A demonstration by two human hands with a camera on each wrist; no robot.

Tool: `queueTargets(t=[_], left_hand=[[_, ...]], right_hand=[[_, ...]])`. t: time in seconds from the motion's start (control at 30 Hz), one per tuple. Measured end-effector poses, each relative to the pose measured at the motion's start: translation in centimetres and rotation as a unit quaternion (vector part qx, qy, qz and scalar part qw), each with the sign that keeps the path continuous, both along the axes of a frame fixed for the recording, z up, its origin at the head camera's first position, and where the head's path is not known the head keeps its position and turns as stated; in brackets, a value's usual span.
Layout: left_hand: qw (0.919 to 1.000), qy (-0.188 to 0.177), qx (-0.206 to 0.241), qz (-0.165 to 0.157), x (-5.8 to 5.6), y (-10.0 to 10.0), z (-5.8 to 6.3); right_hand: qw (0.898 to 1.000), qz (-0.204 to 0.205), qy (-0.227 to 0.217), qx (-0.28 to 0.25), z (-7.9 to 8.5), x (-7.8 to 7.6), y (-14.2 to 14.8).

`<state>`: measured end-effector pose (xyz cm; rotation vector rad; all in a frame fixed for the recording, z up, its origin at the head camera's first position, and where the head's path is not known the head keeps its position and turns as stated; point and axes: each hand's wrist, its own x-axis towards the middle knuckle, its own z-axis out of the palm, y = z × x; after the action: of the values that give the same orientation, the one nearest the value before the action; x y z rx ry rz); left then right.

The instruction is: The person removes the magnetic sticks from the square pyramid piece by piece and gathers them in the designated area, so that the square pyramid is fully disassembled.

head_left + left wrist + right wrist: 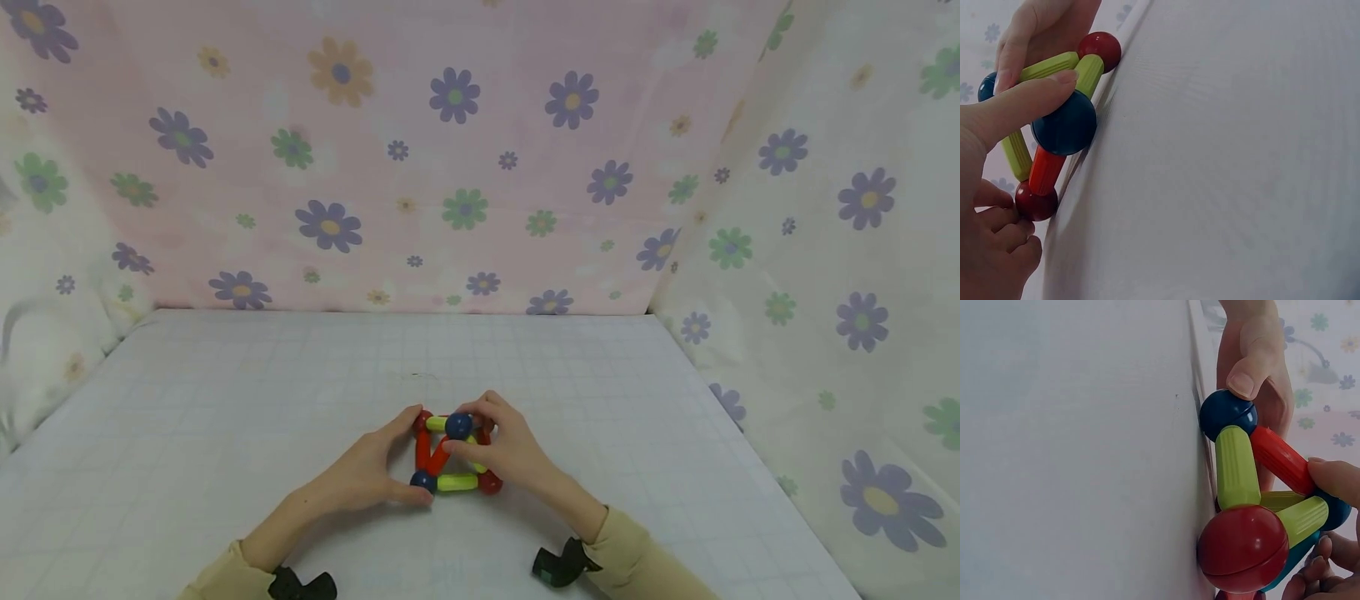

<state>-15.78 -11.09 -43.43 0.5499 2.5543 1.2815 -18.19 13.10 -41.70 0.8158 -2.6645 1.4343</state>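
Observation:
A small frame of magnetic rods and balls (450, 457) stands on the white table (225, 433), built from yellow-green rods (1235, 465), red rods (1044, 169), red balls (1242, 547) and dark blue balls (1066, 125). My left hand (414, 457) holds its left side, with the thumb on the near blue corner ball (423, 481) and fingers at the far red ball (422, 419). My right hand (457, 433) pinches the raised blue ball (458, 426) at the top. The frame's far right corner is hidden behind the right hand.
Flowered cloth walls (450, 167) close in the table at the back and on both sides. The table's surface is a white gridded sheet. Dark wrist-camera mounts (558, 562) show at both cuffs near the bottom edge.

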Motion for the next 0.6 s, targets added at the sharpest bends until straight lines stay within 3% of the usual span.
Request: queueTargets(t=[0.33,0.6], left_hand=[[1.0,0.006,-0.005,-0.003,-0.01,0.02,-0.01],[0.9999,0.012,-0.007,-0.008,0.04,0.15,0.1]], right_hand=[[0.999,0.017,-0.027,-0.007,-0.19,-0.44,0.04],[0.999,0.029,-0.011,-0.026,-0.45,-0.63,-0.01]])
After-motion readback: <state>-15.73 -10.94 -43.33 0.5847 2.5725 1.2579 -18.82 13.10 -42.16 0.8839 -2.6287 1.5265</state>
